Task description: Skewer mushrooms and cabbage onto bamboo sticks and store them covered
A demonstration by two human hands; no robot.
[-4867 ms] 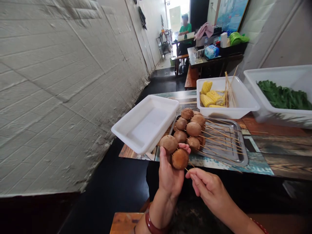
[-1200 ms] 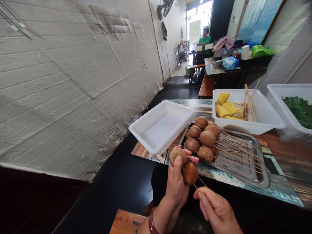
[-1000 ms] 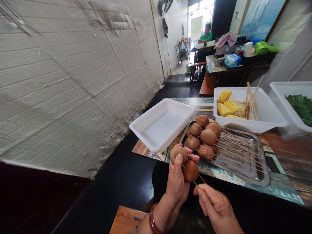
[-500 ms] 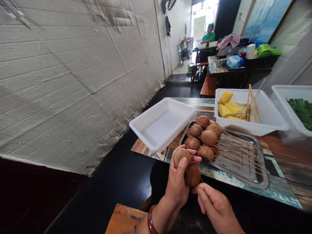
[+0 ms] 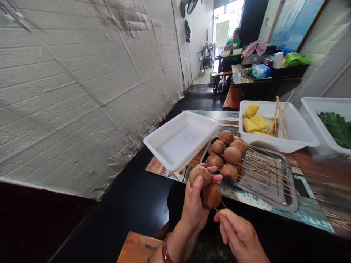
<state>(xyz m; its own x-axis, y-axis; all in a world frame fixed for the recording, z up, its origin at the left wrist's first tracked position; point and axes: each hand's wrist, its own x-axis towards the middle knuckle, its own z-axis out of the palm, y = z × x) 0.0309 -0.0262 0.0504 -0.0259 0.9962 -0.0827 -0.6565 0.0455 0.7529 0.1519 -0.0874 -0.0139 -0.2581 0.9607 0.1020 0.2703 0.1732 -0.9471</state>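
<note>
In the head view, my left hand (image 5: 193, 204) is closed around two brown mushroom caps, which look like shiitake. The upper cap (image 5: 200, 176) lies under my thumb, and the lower cap (image 5: 211, 196) sits just below it on the same thin bamboo skewers (image 5: 217, 210). My right hand (image 5: 241, 233) pinches these skewers a little below the lower cap; their far ends are hidden in the fingers. Just beyond my hands, several skewered mushrooms (image 5: 232, 155) lie heaped on a metal tray (image 5: 291, 202), sticks pointing right.
A white plastic tub (image 5: 181, 140) stands at the table's left end. Another white tub (image 5: 290, 144) holds corn pieces (image 5: 251, 125) and loose skewers (image 5: 278, 118). Leafy greens (image 5: 336, 126) fill part of a tub at far right. A person in green (image 5: 232, 44) sits in the background.
The right-hand fingers are slightly farther from the lower mushroom cap, with more skewer showing between. The whole view has shifted a little; the left hand keeps its hold.
</note>
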